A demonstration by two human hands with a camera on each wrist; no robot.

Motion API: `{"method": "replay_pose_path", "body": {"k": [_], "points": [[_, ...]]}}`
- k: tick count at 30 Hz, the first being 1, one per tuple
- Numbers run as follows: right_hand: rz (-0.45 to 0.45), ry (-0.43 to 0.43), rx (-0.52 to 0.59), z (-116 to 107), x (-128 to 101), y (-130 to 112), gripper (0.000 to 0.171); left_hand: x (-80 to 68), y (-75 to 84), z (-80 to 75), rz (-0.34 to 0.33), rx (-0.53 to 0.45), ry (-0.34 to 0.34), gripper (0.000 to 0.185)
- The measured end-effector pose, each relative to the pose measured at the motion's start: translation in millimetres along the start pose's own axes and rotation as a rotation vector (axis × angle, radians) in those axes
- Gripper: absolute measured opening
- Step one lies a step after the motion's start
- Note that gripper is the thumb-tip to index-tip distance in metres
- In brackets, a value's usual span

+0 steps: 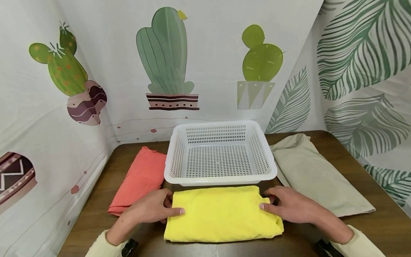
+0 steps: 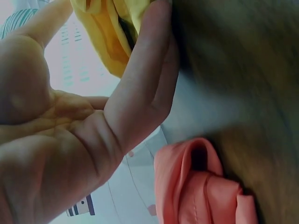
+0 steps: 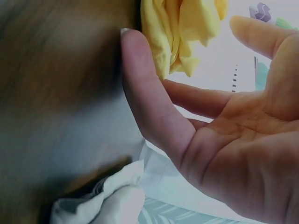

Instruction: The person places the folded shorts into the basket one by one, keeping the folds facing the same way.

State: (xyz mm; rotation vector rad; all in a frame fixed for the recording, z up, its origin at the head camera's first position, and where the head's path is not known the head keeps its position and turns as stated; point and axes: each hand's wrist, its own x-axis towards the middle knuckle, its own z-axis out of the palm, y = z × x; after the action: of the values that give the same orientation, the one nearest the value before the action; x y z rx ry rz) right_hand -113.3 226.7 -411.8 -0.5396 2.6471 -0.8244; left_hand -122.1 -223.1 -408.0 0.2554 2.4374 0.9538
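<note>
A folded yellow cloth (image 1: 218, 214) lies flat on the table in the head view, its long side facing me. At its left end is my left hand (image 1: 154, 207), thumb over the top and the other fingers down at the side edge. My right hand (image 1: 290, 205) is at the opposite end, its thumb overlapping the cloth's edge in the head view. In the right wrist view, thumb and fingers are spread around the loose folds of the yellow cloth (image 3: 180, 32). The left wrist view has long fingers reaching along the underside of the yellow cloth (image 2: 105, 37).
Behind the yellow cloth stands a white perforated plastic basket (image 1: 221, 180) with nothing in it. A folded red cloth (image 1: 142, 178) lies to its left, a folded grey-beige cloth (image 1: 318, 178) to its right. A cactus-printed curtain (image 1: 215, 71) hangs behind the wooden table (image 1: 340, 232).
</note>
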Motion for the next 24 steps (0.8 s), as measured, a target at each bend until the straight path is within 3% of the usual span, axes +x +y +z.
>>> {"method": "replay_pose_path", "body": {"k": [12, 24], "points": [[0.068, -0.062, 0.183, 4.8, 2.6, 0.3, 0.064, -2.2, 3.3, 4.7, -0.014, -0.068, 0.027, 0.068], [0.043, -0.1, 0.292, 6.9, 4.7, 3.9, 0.069, 3.2, -2.7, 4.1, -0.051, -0.296, -0.024, 0.073]]}}
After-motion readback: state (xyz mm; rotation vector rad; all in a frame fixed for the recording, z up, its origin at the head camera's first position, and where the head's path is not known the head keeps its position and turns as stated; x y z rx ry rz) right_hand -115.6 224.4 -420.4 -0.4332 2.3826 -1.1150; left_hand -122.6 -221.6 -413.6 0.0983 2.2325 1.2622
